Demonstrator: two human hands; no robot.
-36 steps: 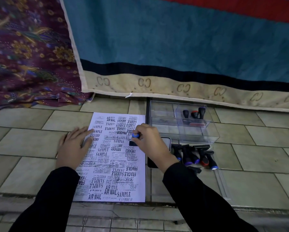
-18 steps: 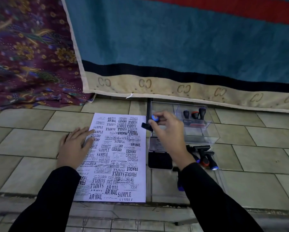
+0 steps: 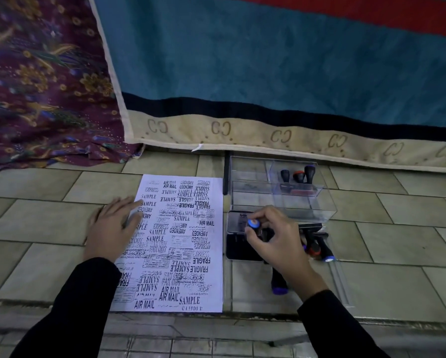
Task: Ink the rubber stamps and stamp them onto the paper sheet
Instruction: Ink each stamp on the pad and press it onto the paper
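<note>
A white paper sheet, covered with black stamp prints, lies on the tiled floor. My left hand rests flat on its left edge, fingers straight. To the right of the sheet sits an open black ink pad with its lid up. My right hand pinches a black rubber stamp with a blue cap and holds it down over the pad. Several more stamps lie just right of the pad, partly hidden by my hand. One stamp with a purple end lies below my wrist.
A clear plastic box stands behind the pad, and a smaller clear tray in it holds three stamps. A teal blanket with a beige border and a purple patterned cloth hang close behind. A step edge runs along the front.
My right hand lifted the blue-capped stamp off the paper, swung it up and right, then brought it down onto the ink pad. My left hand stayed on the sheet.
</note>
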